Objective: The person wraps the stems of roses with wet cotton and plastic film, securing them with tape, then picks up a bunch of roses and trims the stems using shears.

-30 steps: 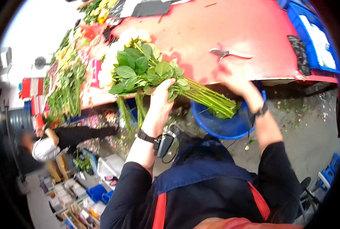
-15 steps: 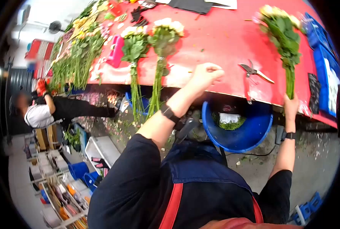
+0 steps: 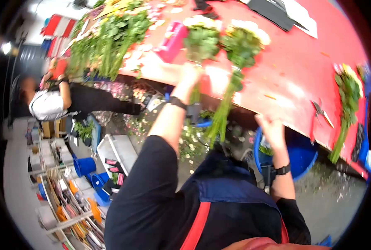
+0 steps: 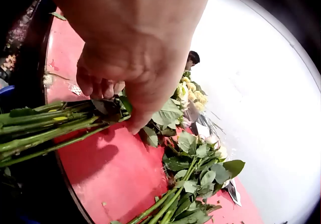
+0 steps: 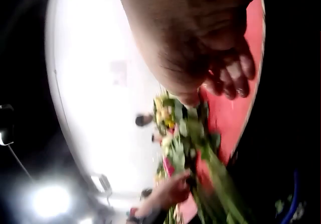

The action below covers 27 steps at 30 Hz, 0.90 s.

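Note:
In the head view my left hand (image 3: 189,77) grips a bunch of pale roses (image 3: 202,41) by the stems, just below its leaves at the table's front edge. The left wrist view shows the fingers and thumb curled round these green stems (image 4: 55,128). To the right lies a second bunch of pale roses (image 3: 241,48), its stems hanging past the edge. Nothing is in my right hand (image 3: 272,129), which hovers near the edge above a blue bucket with loosely bent fingers. Farther right are pruning shears (image 3: 323,113) and a third rose bunch (image 3: 347,98).
The red table (image 3: 293,79) carries a pink box (image 3: 171,41), a heap of leafy stems (image 3: 114,41) and dark sheets (image 3: 273,14). Under its edge stands the blue bucket (image 3: 308,152). Another person (image 3: 48,104) stands at the left, near a white bin (image 3: 123,150).
The bunch first held in my left hand passed to the right hand and now lies at the table's right. My right hand has let go and moved left; my left hand has taken another bunch.

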Tool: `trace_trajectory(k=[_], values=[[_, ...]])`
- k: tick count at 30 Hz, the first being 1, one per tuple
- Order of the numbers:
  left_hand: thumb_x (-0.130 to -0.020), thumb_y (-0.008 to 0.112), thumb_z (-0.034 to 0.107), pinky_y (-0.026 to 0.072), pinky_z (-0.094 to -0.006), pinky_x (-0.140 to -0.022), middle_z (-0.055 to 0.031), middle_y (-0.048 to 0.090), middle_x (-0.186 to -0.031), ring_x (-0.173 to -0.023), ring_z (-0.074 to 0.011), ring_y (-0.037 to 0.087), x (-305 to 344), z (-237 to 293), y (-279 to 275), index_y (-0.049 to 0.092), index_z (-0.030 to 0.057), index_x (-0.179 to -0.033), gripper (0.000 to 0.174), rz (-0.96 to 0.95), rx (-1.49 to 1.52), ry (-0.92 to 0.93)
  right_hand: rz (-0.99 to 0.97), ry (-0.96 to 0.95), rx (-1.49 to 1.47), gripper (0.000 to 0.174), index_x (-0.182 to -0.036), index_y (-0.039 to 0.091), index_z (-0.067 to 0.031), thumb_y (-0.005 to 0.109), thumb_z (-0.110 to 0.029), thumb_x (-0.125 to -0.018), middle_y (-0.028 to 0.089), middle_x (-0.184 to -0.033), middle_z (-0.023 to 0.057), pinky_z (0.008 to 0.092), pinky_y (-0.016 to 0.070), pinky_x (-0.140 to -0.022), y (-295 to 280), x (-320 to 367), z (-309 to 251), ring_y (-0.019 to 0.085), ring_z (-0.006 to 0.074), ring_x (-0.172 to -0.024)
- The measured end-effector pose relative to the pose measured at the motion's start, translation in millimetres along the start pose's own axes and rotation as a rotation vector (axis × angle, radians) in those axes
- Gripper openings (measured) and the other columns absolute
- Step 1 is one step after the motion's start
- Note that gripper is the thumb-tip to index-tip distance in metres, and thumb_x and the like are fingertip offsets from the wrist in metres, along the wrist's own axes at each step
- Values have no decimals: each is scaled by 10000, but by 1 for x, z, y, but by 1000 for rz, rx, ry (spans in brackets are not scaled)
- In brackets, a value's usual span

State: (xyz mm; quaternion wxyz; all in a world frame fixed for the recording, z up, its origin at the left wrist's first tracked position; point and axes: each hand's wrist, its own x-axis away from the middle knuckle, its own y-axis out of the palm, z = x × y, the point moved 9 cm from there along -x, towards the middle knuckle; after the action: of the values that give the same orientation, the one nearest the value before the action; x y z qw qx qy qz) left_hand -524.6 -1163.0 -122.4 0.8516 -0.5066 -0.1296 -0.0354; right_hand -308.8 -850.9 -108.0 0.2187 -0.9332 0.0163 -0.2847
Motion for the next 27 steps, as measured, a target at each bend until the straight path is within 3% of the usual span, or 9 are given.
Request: trace_trajectory(k=[2, 4, 6, 9, 13, 18, 21, 24, 27], values=[[-639, 781, 269, 545, -397, -647, -189, 692, -775, -739, -271, 693, -12, -15, 7, 684, -47, -827, 381, 17, 12, -7, -234, -1, -113, 466, -1106, 621, 26, 710, -346, -839, 660, -965, 76, 294, 478, -709, 116, -44, 34, 588, 116, -806], [-718, 715, 171, 520, -365, -578, -119, 692, -758, -650, -243, 660, -31, -28, 43, 672, -28, -807, 223, -156, 505, 44, -346, 212, -560, 463, -1112, 612, 15, 701, -359, -854, 655, -1007, 77, 285, 475, -762, 174, -48, 35, 596, 126, -852], [-772, 679, 129, 514, -346, -563, -88, 683, -767, -638, -216, 644, -2, -12, 33, 664, 12, -840, 136, -442, 657, -217, -393, 147, -1067, 316, -1032, 582, -49, 690, -300, -874, 628, -893, 42, 284, 489, -735, 197, -45, 6, 610, 139, -814], [-823, 686, 160, 528, -344, -588, -84, 672, -771, -665, -200, 645, 0, 2, 55, 650, 43, -888, 138, -712, 1064, -165, -103, 178, -939, 253, -945, 561, -86, 720, -259, -853, 557, -719, -22, 263, 456, -557, 190, -39, 1, 532, 98, -595], [-846, 711, 262, 528, -340, -604, -70, 651, -766, -664, -185, 627, 16, 18, 58, 630, 56, -911, 230, -781, 1315, -316, 221, -41, -553, 360, -1021, 555, -14, 744, -244, -820, 587, -779, 11, 256, 459, -626, 163, -31, -9, 522, 80, -663], [-869, 676, 228, 521, -331, -629, -56, 661, -863, -737, -180, 629, 18, 35, 95, 630, 80, -983, 193, -972, 1307, -241, 163, -165, -380, 594, -1140, 497, 35, 808, -243, -716, 637, -1017, 137, 336, 491, -823, 151, -13, -67, 616, 190, -911], [-904, 624, 216, 541, -343, -691, -68, 680, -956, -813, -200, 654, 35, 54, 88, 627, 55, -1074, 234, -1059, 1406, -225, 178, -133, -62, 724, -1146, 440, 40, 851, -270, -637, 652, -944, 202, 373, 499, -819, 157, -13, -70, 653, 308, -892], [-899, 628, 217, 554, -367, -737, -75, 682, -960, -852, -211, 663, 43, 71, 85, 621, 47, -1082, 250, -1152, 1627, -203, 152, -76, -46, 622, -1150, 459, 31, 794, -155, -660, 653, -952, 170, 363, 504, -811, 158, -14, -65, 650, 255, -878], [-910, 598, 186, 533, -376, -849, -106, 666, -1057, -960, -235, 650, 55, 88, 72, 601, 22, -1139, 281, -1231, 1726, -127, 179, -265, -211, 544, -1129, 484, 33, 753, -97, -674, 653, -888, 134, 348, 510, -778, 132, 0, -80, 656, 257, -826]])
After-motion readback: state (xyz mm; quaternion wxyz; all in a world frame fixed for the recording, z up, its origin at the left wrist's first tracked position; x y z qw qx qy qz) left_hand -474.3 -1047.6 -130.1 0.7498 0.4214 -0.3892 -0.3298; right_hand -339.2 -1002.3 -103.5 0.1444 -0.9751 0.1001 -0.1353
